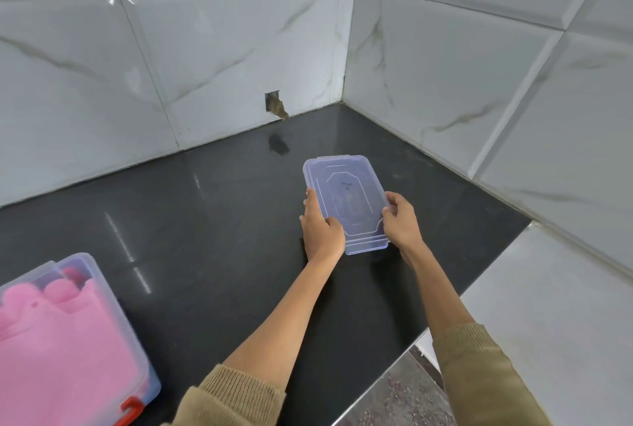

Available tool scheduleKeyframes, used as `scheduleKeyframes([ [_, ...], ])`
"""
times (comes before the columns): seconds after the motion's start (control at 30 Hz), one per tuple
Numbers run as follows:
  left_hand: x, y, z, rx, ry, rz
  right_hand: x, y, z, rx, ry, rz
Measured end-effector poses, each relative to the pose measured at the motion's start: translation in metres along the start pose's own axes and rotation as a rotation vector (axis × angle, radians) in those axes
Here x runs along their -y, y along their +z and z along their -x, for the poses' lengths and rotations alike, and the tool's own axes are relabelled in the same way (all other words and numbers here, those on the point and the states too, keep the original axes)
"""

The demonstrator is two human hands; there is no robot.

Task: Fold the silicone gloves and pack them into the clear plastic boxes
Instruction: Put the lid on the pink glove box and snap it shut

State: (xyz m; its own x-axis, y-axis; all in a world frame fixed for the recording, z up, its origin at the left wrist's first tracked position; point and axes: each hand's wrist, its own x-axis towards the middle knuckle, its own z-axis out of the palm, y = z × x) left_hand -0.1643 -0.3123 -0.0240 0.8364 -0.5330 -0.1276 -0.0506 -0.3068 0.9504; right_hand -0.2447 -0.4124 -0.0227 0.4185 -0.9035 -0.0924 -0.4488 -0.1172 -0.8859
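A small clear plastic box (346,192) with its lid on lies on the black countertop (212,227), near the corner of the tiled walls. My left hand (320,227) grips its near left edge, thumb on top of the lid. My right hand (402,220) grips its near right edge in the same way. At the lower left stands a larger clear box (85,275) with a red latch (128,410); pink silicone gloves (58,340) fill it.
White marble-look tiles cover the walls behind and to the right. A small square hole (274,104) with brown filling sits in the back wall at counter level. A white tiled ledge (548,305) borders the counter at the right.
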Motion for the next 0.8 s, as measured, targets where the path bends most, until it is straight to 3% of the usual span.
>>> scheduleKeyframes([
  [0.33, -0.006, -0.096, 0.019, -0.283, 0.185, -0.067, 0.058, 0.054, 0.057, 0.148, -0.19, -0.158],
  [0.8, 0.007, -0.267, 0.12, -0.649, 0.083, 0.047, 0.125, 0.145, 0.182, 0.62, -0.321, -0.371],
])
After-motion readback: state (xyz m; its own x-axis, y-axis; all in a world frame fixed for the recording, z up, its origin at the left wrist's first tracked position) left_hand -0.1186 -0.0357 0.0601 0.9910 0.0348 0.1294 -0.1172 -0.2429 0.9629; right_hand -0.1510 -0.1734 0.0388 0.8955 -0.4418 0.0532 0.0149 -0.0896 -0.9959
